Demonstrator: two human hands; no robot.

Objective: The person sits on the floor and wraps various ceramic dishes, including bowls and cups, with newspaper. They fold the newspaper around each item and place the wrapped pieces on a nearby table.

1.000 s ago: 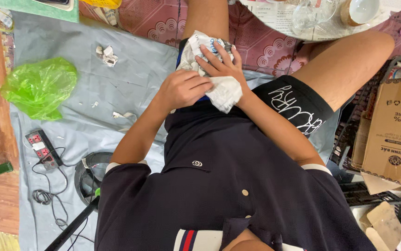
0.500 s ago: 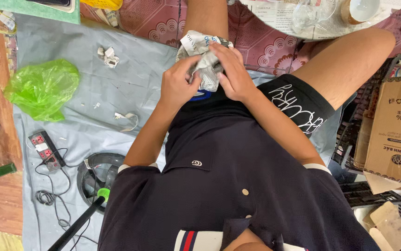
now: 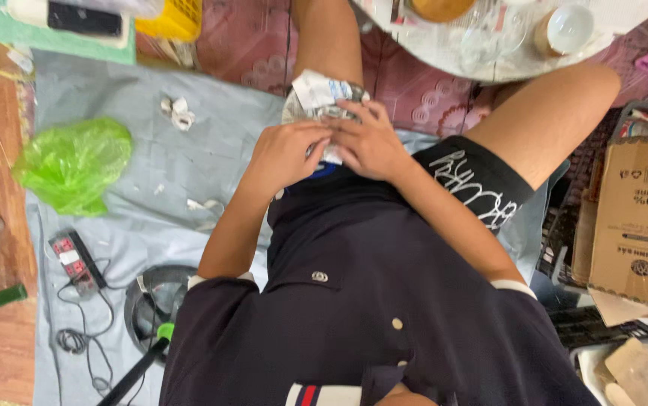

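Both hands meet in the upper middle of the frame, over the lap of a seated person in a dark shirt and black shorts. The left hand is curled closed, its fingers pressed into a crumpled wad of newspaper. The right hand lies over the same wad with its fingers bent around it, touching the left hand's fingertips. Whatever the paper may be wrapped around is hidden.

At the top right a round table covered with paper carries a clear glass and a white cup; what they hold cannot be made out. At the right edge stands a cardboard box; its inside is out of sight. At the left a green plastic bag lies crumpled on a grey sheet, with a power strip below it. A yellow basket sits at the top left, its contents unseen.
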